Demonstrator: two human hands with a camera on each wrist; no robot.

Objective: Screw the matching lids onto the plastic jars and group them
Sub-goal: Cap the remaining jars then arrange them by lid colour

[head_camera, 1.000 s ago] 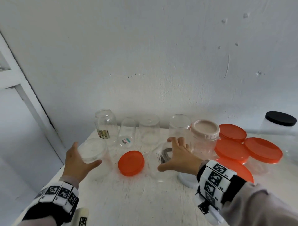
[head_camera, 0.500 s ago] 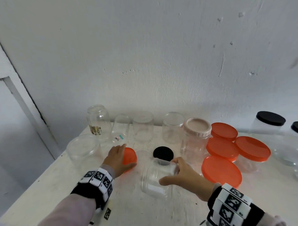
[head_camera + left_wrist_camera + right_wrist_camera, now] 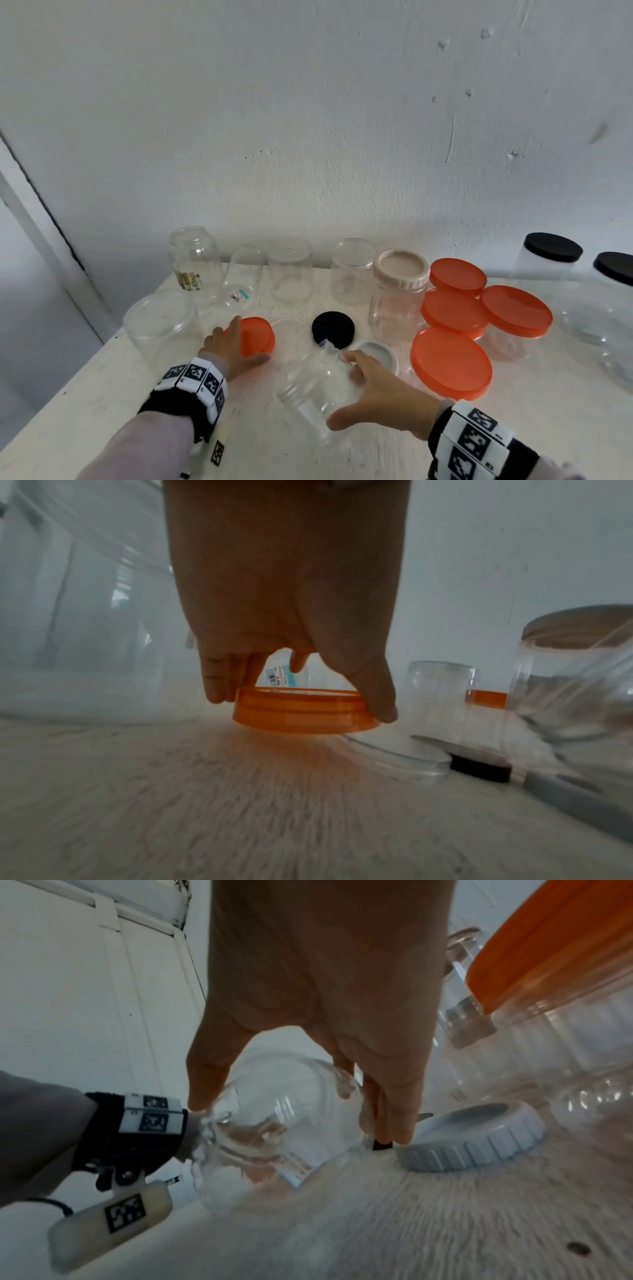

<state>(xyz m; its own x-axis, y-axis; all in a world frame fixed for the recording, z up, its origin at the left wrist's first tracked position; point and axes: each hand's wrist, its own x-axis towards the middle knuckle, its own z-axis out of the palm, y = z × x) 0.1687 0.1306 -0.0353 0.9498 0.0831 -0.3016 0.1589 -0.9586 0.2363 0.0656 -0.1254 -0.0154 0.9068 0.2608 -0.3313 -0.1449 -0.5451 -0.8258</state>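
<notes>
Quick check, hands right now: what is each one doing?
Left hand: grips the small orange lid on the table.
Right hand: holds the tilted clear jar.

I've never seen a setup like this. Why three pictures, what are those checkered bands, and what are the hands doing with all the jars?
No machine here: a person works bare-handed, wearing cameras. One picture comes from the head, looking down; the other two from each wrist, looking along the fingers. The checkered bands sit on the wrists.

On the white table stand clear jars, some capped orange, black or beige, plus loose lids.

The left hand grips a small orange lid that rests on the table. The right hand holds a tilted, lidless clear jar. A grey lid and a black lid lie close by.
</notes>
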